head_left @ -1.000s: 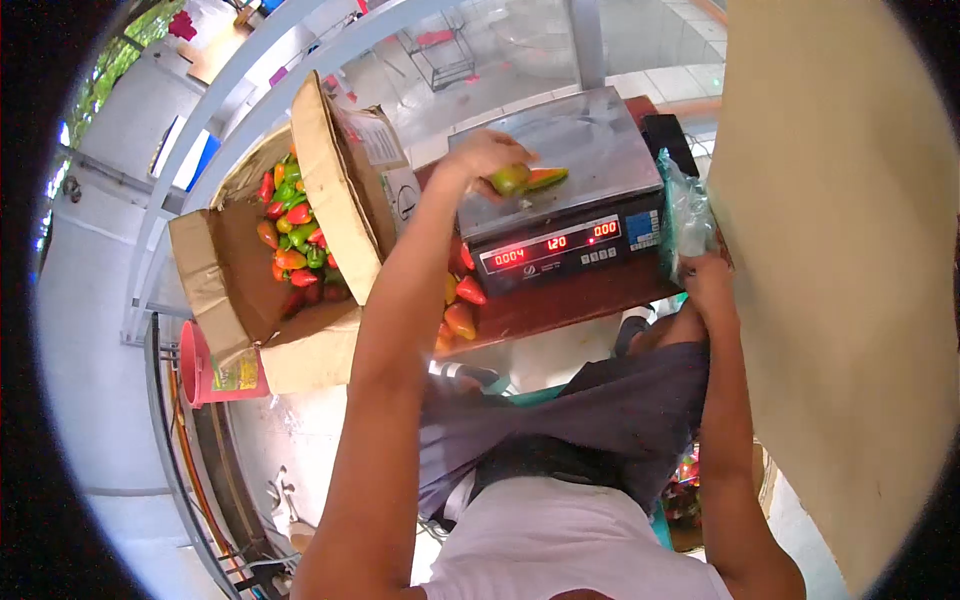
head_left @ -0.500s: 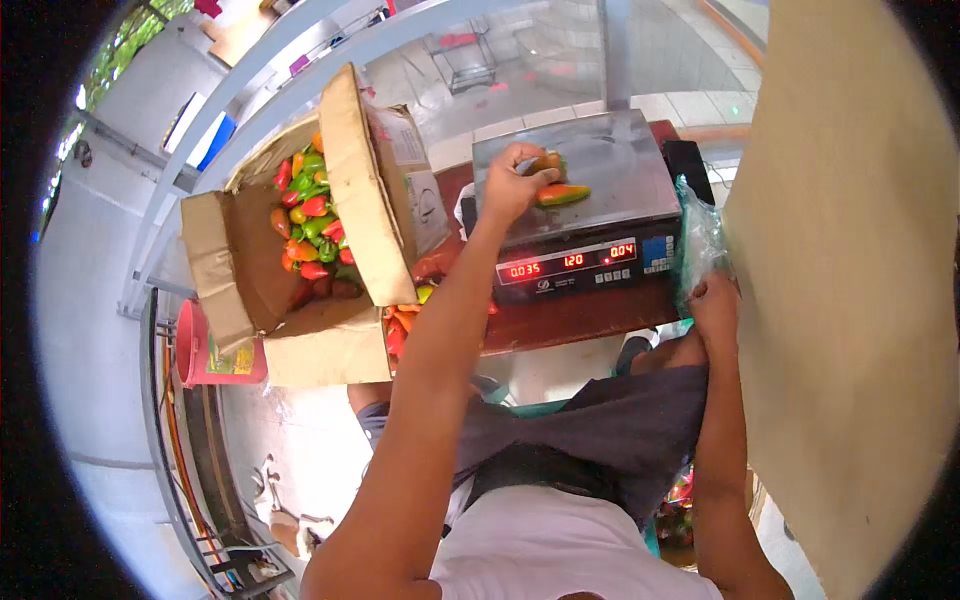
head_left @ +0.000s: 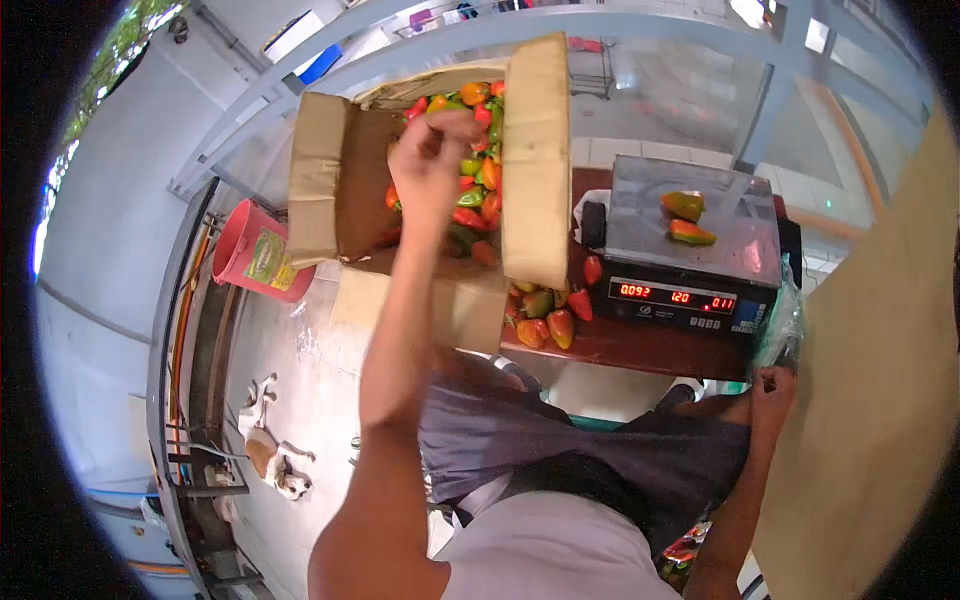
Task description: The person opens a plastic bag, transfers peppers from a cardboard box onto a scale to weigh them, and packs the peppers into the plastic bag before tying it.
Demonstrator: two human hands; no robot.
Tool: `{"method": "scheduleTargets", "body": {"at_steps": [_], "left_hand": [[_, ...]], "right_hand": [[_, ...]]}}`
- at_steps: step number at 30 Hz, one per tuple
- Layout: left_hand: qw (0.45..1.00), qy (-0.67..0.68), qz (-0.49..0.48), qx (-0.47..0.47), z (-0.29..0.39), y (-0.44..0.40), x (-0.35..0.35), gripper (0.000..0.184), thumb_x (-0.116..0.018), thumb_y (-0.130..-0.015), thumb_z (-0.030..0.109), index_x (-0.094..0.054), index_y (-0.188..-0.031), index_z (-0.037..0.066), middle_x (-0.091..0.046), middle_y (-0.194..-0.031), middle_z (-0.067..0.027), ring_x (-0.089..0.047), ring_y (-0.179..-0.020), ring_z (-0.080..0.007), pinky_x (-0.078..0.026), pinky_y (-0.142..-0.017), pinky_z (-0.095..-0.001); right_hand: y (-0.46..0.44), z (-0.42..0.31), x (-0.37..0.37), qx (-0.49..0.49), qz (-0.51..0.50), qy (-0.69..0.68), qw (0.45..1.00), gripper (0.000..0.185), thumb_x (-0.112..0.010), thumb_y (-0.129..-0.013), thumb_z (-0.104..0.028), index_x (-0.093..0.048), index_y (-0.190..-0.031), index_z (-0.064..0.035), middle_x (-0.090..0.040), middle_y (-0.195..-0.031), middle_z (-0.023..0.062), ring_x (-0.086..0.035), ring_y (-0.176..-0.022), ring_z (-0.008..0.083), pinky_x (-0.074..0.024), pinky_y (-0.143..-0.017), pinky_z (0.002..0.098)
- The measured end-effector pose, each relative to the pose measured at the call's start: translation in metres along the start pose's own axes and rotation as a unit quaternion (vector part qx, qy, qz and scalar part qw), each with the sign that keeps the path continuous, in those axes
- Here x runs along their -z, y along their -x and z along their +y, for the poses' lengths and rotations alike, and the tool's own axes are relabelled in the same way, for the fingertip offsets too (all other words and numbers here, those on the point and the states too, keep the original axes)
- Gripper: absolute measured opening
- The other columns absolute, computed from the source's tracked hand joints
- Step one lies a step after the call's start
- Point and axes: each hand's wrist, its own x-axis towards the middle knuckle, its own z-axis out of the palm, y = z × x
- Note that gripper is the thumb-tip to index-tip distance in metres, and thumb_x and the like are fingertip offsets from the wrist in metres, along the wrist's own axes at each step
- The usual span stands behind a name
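Observation:
My left hand (head_left: 438,150) is over the open cardboard box (head_left: 535,160), above many red, orange and green peppers (head_left: 468,198). Its fingers look curled, but motion blurs them and I cannot see anything in them. Two peppers, an orange-green one (head_left: 684,205) and a longer orange one (head_left: 691,233), lie on the metal plate of a digital scale (head_left: 630,220). The red display reads 0.092, 1.20 and 0.11. At the right, my right hand (head_left: 773,388) is closed on the lower end of a clear greenish plastic bag (head_left: 787,325) beside the scale.
Several loose peppers (head_left: 545,318) lie on the dark red table (head_left: 640,350) between box and scale. A pink bucket (head_left: 238,245) stands left of the box. Farther down, a brown-and-white dog (head_left: 268,455) lies on the floor. A tan panel (head_left: 870,400) rises on the right.
My left hand has left the peppers on the scale and moved over the box. The display rose from 0.035 to 0.092. The view has turned left; my right hand stays by the bag.

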Motion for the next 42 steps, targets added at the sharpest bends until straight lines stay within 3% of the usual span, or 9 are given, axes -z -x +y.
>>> {"method": "scheduleTargets", "body": {"at_steps": [3,7,11,14,18,24,27,29,42], "left_hand": [[0.945,-0.299,-0.128,0.014,-0.184,-0.049,0.086,0.046,-0.075,-0.075,0.005,-0.065,-0.120,0.002,-0.072,-0.107,-0.0179,-0.070,-0.102,-0.0296,-0.054,-0.089,-0.0383],[0.766,-0.585,-0.256,0.076,-0.215,-0.042,0.085,0.061,-0.070,-0.081,0.019,-0.051,-0.138,0.022,-0.068,-0.118,-0.0162,-0.062,-0.117,-0.0329,-0.052,-0.096,-0.0441],[0.731,-0.613,-0.263,0.144,-0.176,-0.049,0.070,0.055,-0.073,-0.080,0.021,-0.053,-0.132,0.019,-0.068,-0.117,-0.0165,-0.065,-0.111,-0.0348,-0.054,-0.093,-0.0461],[0.917,-0.374,-0.129,0.049,-0.153,-0.057,0.089,0.059,-0.078,-0.075,0.013,-0.055,-0.129,0.010,-0.070,-0.110,-0.0191,-0.069,-0.102,-0.0354,-0.055,-0.090,-0.0446],[0.994,-0.006,-0.111,0.022,0.003,-0.044,0.020,0.052,-0.072,-0.083,-0.006,-0.052,-0.130,0.001,-0.064,-0.120,-0.0103,-0.066,-0.105,-0.0201,-0.057,-0.089,-0.0334],[0.934,0.022,-0.348,-0.072,0.093,0.027,-0.154,0.063,-0.079,-0.075,-0.002,-0.054,-0.131,0.006,-0.066,-0.115,-0.0079,-0.064,-0.108,-0.0148,-0.056,-0.085,-0.0304],[0.902,-0.039,-0.381,-0.200,0.032,0.049,-0.255,0.058,-0.080,-0.072,0.013,-0.058,-0.125,0.009,-0.067,-0.111,-0.0174,-0.070,-0.092,-0.0329,-0.056,-0.082,-0.0402],[0.878,-0.065,-0.458,-0.125,-0.006,0.062,-0.298,0.058,-0.079,-0.071,0.021,-0.058,-0.123,0.009,-0.068,-0.110,-0.0217,-0.067,-0.093,-0.0427,-0.054,-0.086,-0.0462],[0.741,-0.354,-0.564,-0.091,-0.047,0.071,-0.354,0.052,-0.075,-0.076,0.050,-0.073,-0.110,0.010,-0.071,-0.103,-0.0210,-0.068,-0.097,-0.0389,-0.053,-0.087,-0.0481]], "right_hand": [[-0.002,-0.016,0.000,0.031,0.062,-0.047,0.996,0.007,-0.067,-0.087,-0.005,-0.065,-0.093,-0.0013,-0.066,-0.095,0.0126,-0.064,-0.091,0.0288,-0.0506,-0.081,0.0366],[-0.002,-0.027,-0.001,-0.036,0.127,-0.074,0.989,0.010,-0.064,-0.090,-0.005,-0.064,-0.099,-0.0013,-0.065,-0.096,0.0123,-0.063,-0.091,0.0261,-0.0505,-0.080,0.0352],[0.005,-0.015,0.002,0.044,0.182,-0.063,0.980,0.014,-0.061,-0.091,-0.002,-0.063,-0.105,-0.0002,-0.065,-0.100,0.0124,-0.063,-0.095,0.0250,-0.0509,-0.081,0.0359],[0.006,-0.018,0.001,0.127,0.215,-0.111,0.962,0.017,-0.059,-0.089,0.001,-0.064,-0.105,-0.0003,-0.066,-0.100,0.0124,-0.063,-0.097,0.0266,-0.0505,-0.085,0.0371],[0.001,-0.022,0.005,0.122,0.164,-0.048,0.978,0.016,-0.064,-0.088,-0.004,-0.068,-0.103,-0.0032,-0.064,-0.090,0.0133,-0.063,-0.089,0.0309,-0.0484,-0.083,0.0415],[-0.008,-0.048,0.006,0.108,0.083,0.002,0.991,0.014,-0.071,-0.086,-0.014,-0.071,-0.099,-0.0090,-0.068,-0.091,0.0110,-0.064,-0.091,0.0306,-0.0480,-0.083,0.0436],[-0.006,-0.045,0.010,0.090,0.049,0.005,0.995,0.015,-0.073,-0.084,-0.016,-0.072,-0.097,-0.0105,-0.070,-0.096,0.0099,-0.065,-0.096,0.0304,-0.0479,-0.089,0.0430],[-0.002,-0.037,0.011,0.074,0.055,0.012,0.996,0.016,-0.074,-0.082,-0.018,-0.073,-0.097,-0.0112,-0.071,-0.099,0.0092,-0.064,-0.099,0.0301,-0.0476,-0.092,0.0437],[0.010,-0.017,0.020,0.092,0.138,-0.047,0.985,0.017,-0.069,-0.083,-0.012,-0.066,-0.099,-0.0073,-0.068,-0.101,0.0123,-0.063,-0.100,0.0337,-0.0461,-0.091,0.0457]]}}
